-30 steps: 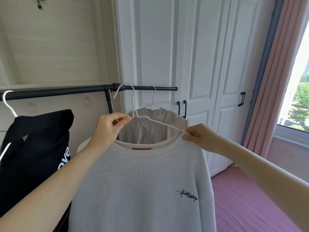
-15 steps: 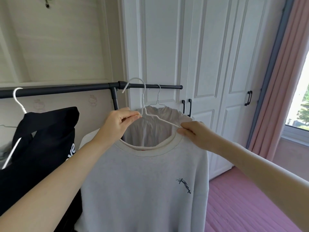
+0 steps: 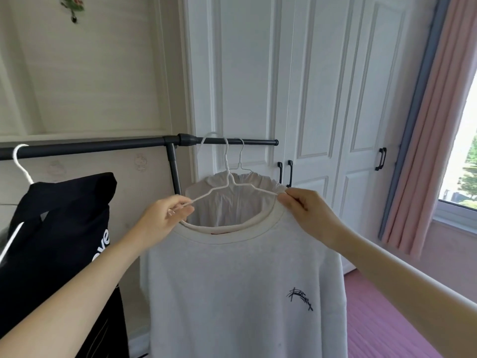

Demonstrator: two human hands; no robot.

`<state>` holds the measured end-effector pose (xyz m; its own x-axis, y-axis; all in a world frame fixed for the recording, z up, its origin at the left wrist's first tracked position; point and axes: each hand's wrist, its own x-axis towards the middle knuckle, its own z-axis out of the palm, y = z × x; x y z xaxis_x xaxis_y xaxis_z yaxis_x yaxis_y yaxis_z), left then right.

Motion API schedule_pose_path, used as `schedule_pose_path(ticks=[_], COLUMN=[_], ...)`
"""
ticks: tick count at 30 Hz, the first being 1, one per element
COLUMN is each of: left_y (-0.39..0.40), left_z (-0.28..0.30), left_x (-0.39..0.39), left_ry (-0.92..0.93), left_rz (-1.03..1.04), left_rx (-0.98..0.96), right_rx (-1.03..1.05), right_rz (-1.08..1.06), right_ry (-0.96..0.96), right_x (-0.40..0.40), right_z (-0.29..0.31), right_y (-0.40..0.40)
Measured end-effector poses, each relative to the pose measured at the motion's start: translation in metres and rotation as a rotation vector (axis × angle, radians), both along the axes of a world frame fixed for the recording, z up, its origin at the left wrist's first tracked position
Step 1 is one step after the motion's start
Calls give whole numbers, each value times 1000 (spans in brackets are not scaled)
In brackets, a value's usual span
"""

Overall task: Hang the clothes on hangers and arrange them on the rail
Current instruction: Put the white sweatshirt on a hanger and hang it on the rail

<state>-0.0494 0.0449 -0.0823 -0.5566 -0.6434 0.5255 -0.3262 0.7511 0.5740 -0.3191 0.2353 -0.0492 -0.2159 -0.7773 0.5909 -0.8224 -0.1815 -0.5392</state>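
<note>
A white sweatshirt (image 3: 240,293) with a small black chest print hangs in front of me on a white wire hanger (image 3: 227,174). The hanger's hook reaches up to the black rail (image 3: 90,147), near its right end. My left hand (image 3: 165,218) pinches the hanger's left arm at the collar. My right hand (image 3: 302,205) pinches the collar and the hanger's right arm. Behind the sweatshirt a pale shirt (image 3: 232,200) hangs on its own white hanger on the rail.
A black garment (image 3: 56,233) with white lettering hangs on a white hanger at the rail's left. The rail's upright post (image 3: 174,169) stands just left of the sweatshirt. White wardrobe doors (image 3: 322,99) are behind, a pink curtain (image 3: 426,151) and window at right.
The sweatshirt and hanger have risen toward the rail, the hook now level with the bar. My left hand slid from the hanger's neck down to its left arm.
</note>
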Motion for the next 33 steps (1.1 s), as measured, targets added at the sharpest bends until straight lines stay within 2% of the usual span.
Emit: schedule_pose_path(ticks=[5,9,21,27,33], left_y=[6,13,16,-8,-50], left_z=[-6,-9,-17,-14,-4], left_x=[-12,-30,-108,-135,-157], left_ry=[151,179,73,84,23], left_rz=[7,6,-99,-2,68], left_rx=[-13,-26,-37,18,-64], right_rx=[-3,88,115,95,57], right_rz=[8,-31,-148,-149,-181], right_ry=[-3,62,-31,-58,-63], right_x=[-22,-45,-112,-131,-139], right_z=[2,-3,-35,-29,-15], right_y=[9,19,33,3,-40])
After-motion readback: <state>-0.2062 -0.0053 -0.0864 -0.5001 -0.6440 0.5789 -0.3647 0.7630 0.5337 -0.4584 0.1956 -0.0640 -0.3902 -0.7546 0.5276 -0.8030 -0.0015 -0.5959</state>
